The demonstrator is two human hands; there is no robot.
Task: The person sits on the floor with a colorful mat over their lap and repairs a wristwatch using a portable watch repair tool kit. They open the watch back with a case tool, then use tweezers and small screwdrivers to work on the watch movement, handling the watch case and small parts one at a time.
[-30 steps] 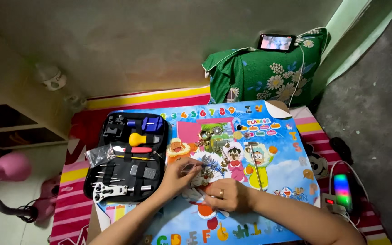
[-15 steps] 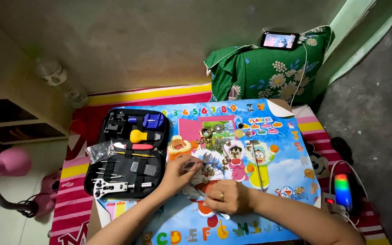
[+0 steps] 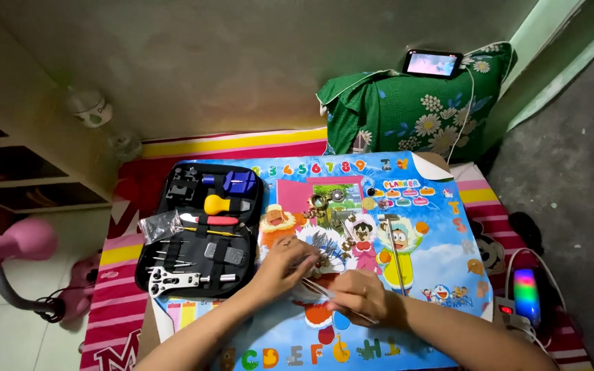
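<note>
My left hand [image 3: 284,264] rests on the colourful cartoon table top [image 3: 441,275], its fingertips pinching a small metal part that is too small to make out. My right hand [image 3: 362,294], with a ring on one finger, holds a thin pair of tweezers [image 3: 321,290] that points left toward the left hand's fingertips. Several small metal watch parts [image 3: 329,200] lie scattered on the table just beyond both hands. An open black tool case [image 3: 201,230] lies to the left of my left hand, holding a yellow-handled tool, a red-handled tool, a blue block and fine screwdrivers.
A green floral pillow [image 3: 414,113] stands behind the table with a lit phone [image 3: 432,63] on top. A pink desk lamp [image 3: 12,247] is at far left. A glowing power strip [image 3: 525,302] lies at right. A striped mat [image 3: 235,145] covers the floor.
The view has shifted slightly. Both hands stay together at the table's near middle with only small finger movements.
</note>
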